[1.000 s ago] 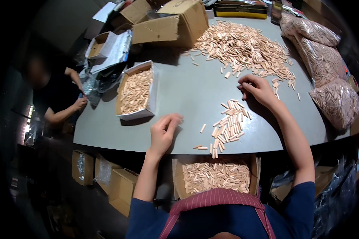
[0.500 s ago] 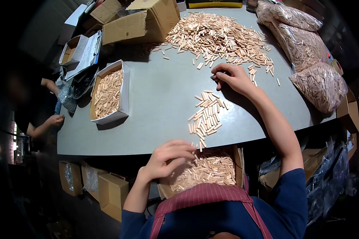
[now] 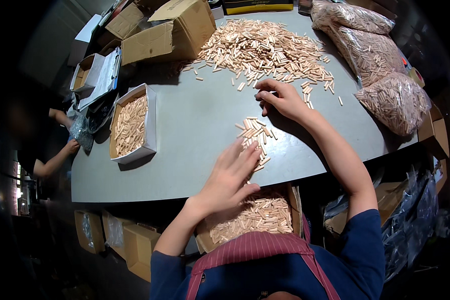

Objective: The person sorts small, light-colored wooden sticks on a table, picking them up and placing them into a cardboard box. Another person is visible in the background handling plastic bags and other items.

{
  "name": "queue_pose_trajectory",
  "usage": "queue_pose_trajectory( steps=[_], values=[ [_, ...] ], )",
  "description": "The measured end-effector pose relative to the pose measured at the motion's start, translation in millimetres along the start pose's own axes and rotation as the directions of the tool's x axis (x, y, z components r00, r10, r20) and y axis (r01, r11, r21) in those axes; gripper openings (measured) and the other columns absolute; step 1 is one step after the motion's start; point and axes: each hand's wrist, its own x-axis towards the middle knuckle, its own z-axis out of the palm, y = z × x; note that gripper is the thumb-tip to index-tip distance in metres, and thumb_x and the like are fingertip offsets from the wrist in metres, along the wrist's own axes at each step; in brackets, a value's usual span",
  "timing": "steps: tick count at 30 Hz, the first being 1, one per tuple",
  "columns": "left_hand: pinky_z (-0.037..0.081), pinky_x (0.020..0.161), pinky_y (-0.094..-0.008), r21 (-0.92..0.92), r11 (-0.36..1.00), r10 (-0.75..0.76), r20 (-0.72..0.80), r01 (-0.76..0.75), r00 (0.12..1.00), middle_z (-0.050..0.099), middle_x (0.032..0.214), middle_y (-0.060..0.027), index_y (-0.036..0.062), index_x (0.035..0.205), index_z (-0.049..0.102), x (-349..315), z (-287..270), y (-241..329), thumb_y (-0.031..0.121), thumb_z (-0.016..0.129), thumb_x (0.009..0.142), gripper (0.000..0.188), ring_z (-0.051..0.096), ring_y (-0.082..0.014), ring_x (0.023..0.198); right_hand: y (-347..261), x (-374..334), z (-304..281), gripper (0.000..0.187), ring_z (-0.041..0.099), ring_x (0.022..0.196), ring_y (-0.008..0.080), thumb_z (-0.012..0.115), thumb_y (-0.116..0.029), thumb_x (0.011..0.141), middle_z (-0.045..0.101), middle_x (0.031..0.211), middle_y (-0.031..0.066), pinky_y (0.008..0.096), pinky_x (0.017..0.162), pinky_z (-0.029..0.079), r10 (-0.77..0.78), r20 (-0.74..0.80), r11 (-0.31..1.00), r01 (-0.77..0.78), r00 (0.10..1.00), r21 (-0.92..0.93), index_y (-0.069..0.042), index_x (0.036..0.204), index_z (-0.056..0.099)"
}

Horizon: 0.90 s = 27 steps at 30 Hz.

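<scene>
My left hand [image 3: 230, 172] lies palm down with its fingers stretched out over the near end of a small spread of wooden dowels [image 3: 255, 131], hiding part of them. My right hand [image 3: 280, 99] hovers beyond that spread, close to a large heap of wooden dowels [image 3: 265, 47]. Its fingers are loosely bent and apart, with dark fingertips; I see no dowel in it. Below the table's front edge, against my apron, an open cardboard box [image 3: 296, 200] holds many loose dowels [image 3: 255, 215].
A white-sided box [image 3: 151, 120] full of dowels stands left on the grey table [image 3: 185, 145]. Clear bags of dowels [image 3: 392, 102] lie at the right, a large carton [image 3: 190, 30] at the back left. Another person's hand [image 3: 72, 146] holds a clear bag [image 3: 81, 131] at far left.
My left hand has moved from above the box, forward and right, onto the small spread of dowels. My right hand stays about where it was. The view has shifted slightly.
</scene>
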Motion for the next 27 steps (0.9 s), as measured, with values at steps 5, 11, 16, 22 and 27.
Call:
queue_pose_trajectory(
  steps=[5, 11, 16, 22, 27],
  values=[
    [0.019, 0.13, -0.0534, 0.109, 0.994, 0.009, 0.151, -0.026, 0.988, 0.033, 0.17, -0.0198, 0.0021, 0.165, 0.03, -2.1, 4.8, -0.2, 0.05, 0.061, 0.099, 0.087, 0.029, -0.0398, 0.158, 0.2, -0.5, -3.6, 0.025, 0.075, 0.075, 0.0155, 0.059, -0.013, 0.108, 0.073, 0.103, 0.0129, 0.0282, 0.073, 0.059, 0.014, 0.049, 1.0, -0.014, 0.999, -0.014, 0.004, 0.126, 0.064],
    [0.025, 0.13, -0.0514, 0.146, 0.989, -0.028, 0.139, 0.007, 0.99, 0.04, 0.166, -0.0185, -0.0001, 0.163, 0.034, -28.4, -5.8, -0.1, 0.051, 0.073, 0.091, 0.096, 0.035, -0.0357, 0.156, -6.0, -1.8, -3.1, 0.023, 0.074, 0.075, 0.0144, 0.059, -0.013, 0.108, 0.074, 0.101, 0.0128, 0.0276, 0.073, 0.058, 0.03, 0.054, 0.999, -0.027, 0.998, -0.041, 0.005, 0.121, 0.066],
    [0.027, 0.129, -0.0521, 0.06, 0.998, -0.017, 0.155, 0.007, 0.988, 0.039, 0.167, -0.0191, 0.0004, 0.162, 0.035, -47.1, -13.8, 1.0, 0.046, 0.074, 0.092, 0.092, 0.034, -0.0374, 0.156, -4.5, -1.2, -1.4, 0.022, 0.075, 0.073, 0.0169, 0.061, -0.011, 0.104, 0.074, 0.095, 0.013, 0.0296, 0.071, 0.059, 0.024, 0.01, 0.999, -0.024, 1.0, -0.025, 0.005, 0.118, 0.068],
    [0.027, 0.128, -0.0471, -0.456, 0.88, -0.198, -0.095, 0.134, 0.976, 0.042, 0.166, -0.0201, -0.002, 0.157, 0.045, -71.1, -26.5, -26.1, 0.043, 0.048, 0.113, 0.063, 0.032, -0.0388, 0.158, -6.9, 0.1, -1.3, 0.025, 0.074, 0.074, 0.014, 0.059, -0.014, 0.108, 0.073, 0.102, 0.0119, 0.0273, 0.074, 0.058, 0.05, 0.031, 0.998, -0.048, 0.998, -0.048, 0.004, 0.123, 0.066],
    [0.024, 0.128, -0.0466, -0.501, 0.823, -0.393, -0.163, 0.267, 0.905, 0.048, 0.161, -0.0232, -0.0047, 0.156, 0.045, -69.7, -21.6, -43.9, 0.044, 0.034, 0.116, 0.064, 0.036, -0.0406, 0.156, -5.5, -0.9, -0.4, 0.022, 0.075, 0.072, 0.0161, 0.06, -0.011, 0.105, 0.073, 0.098, 0.0129, 0.0278, 0.072, 0.058, 0.041, 0.011, 0.999, -0.041, 0.999, 0.003, 0.004, 0.12, 0.067]
  ],
)
